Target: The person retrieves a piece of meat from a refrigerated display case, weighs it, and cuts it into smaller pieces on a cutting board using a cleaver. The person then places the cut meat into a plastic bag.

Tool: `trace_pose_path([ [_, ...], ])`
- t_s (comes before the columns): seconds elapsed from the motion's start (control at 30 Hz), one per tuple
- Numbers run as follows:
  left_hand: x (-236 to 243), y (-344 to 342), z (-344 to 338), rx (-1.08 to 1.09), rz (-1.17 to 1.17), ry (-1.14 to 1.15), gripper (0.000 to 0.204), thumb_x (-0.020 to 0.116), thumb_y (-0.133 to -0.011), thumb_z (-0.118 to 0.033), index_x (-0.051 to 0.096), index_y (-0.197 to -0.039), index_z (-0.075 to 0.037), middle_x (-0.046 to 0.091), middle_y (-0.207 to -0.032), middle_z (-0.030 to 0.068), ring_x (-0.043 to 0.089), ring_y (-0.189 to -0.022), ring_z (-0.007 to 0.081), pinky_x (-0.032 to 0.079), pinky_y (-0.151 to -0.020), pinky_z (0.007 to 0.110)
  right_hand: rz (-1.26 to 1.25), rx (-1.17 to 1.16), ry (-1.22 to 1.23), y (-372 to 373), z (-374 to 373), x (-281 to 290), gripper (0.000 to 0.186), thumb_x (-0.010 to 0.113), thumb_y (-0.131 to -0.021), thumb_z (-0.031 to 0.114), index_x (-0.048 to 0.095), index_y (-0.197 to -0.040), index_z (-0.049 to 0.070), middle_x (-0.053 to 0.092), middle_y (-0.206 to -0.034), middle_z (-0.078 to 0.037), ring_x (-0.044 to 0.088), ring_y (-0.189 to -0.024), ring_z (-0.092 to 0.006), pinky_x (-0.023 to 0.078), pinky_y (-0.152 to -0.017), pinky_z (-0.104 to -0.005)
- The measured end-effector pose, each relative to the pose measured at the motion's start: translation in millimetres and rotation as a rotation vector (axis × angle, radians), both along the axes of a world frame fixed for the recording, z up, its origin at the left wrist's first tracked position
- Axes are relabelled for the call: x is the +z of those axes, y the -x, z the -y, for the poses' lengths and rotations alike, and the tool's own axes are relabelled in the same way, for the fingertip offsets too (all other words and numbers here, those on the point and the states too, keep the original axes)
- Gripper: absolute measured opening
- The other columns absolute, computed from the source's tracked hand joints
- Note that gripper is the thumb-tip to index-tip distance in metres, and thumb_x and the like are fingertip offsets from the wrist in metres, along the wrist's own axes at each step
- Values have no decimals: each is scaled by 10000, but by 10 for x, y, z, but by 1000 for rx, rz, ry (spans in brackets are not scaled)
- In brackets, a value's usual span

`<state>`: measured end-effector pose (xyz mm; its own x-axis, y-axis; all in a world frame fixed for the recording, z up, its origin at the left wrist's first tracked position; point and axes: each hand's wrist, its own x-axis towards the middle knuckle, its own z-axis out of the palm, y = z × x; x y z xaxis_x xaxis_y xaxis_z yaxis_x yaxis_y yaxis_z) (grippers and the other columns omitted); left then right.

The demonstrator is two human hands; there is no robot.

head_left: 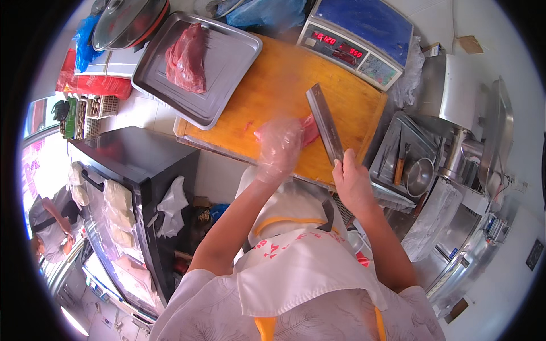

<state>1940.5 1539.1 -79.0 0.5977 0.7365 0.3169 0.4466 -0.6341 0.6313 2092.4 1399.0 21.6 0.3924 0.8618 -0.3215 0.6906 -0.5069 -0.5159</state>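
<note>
My left hand (281, 146), in a clear plastic glove, presses on a piece of raw red meat (310, 131) near the front of the wooden cutting board (250, 94). The hand covers much of the piece, and its fingers are partly blurred. My bare right hand (355, 183) is wrapped round the handle of a cleaver (324, 120). The broad blade points away from me and stands at the right end of the meat. A small scrap of meat (249, 125) lies left of my gloved hand.
A grey metal tray (227, 91) with a larger chunk of meat (187, 59) overlaps the board's left side. Behind the board's right corner stands a digital scale (364, 40). Metal trays and a bowl (420, 175) are to the right. A dark cabinet (136, 150) stands left; another person (54, 221) is beyond it.
</note>
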Motion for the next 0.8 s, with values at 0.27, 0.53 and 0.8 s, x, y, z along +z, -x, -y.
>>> trace_pose_path([
  [0.27, -83, -25, -8, 9, 46, -75, 291, 698, -836, 15, 634, -1108, -67, 648, -1036, 113, 632, -980, 359, 495, -847, 499, -2, 21, 157, 238, 60, -80, 232, 586, -1011, 116, 451, -1139, -22, 667, -779, -258, 693, -739, -466, 540, -647, -566],
  [0.53, -130, -6, 1, -25, 12, -73, 299, 699, -853, 9, 642, -1136, -73, 668, -1084, 100, 643, -1035, 338, 508, -909, 484, -14, -124, -21, 221, -392, -906, 268, 584, -1035, 191, 484, -1166, -21, 677, -816, -310, 667, -810, -534, 503, -690, -606],
  [0.8, 12, 151, -74, 14, 189, 95, 260, 682, -893, 54, 631, -1129, -41, 678, -1095, 146, 644, -1015, 387, 514, -901, 478, -71, -132, -154, -101, -251, -318, 216, 596, -1027, 143, 470, -1103, -15, 667, -801, -276, 655, -747, -505, 490, -624, -587],
])
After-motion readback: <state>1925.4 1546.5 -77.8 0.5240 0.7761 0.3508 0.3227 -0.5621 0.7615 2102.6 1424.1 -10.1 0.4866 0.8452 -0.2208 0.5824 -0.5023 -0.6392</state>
